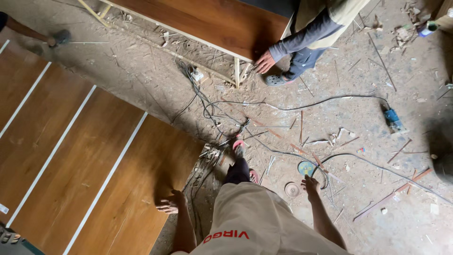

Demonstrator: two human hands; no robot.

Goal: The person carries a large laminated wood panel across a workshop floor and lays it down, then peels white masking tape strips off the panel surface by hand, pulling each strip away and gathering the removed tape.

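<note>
Left hand [170,204] spread flat on wood-laminate panel [94,170] edge, holding nothing. Right hand [310,183] open, empty, fingertips down on floor [368,156] between teal disc [306,167] and grey disc [292,190], near black cable [377,165].

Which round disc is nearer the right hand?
The pale pinkish disc, lying just beside the right hand on the dusty floor. The other disc, teal with a yellow centre, lies farther up, past the fingers.
</note>
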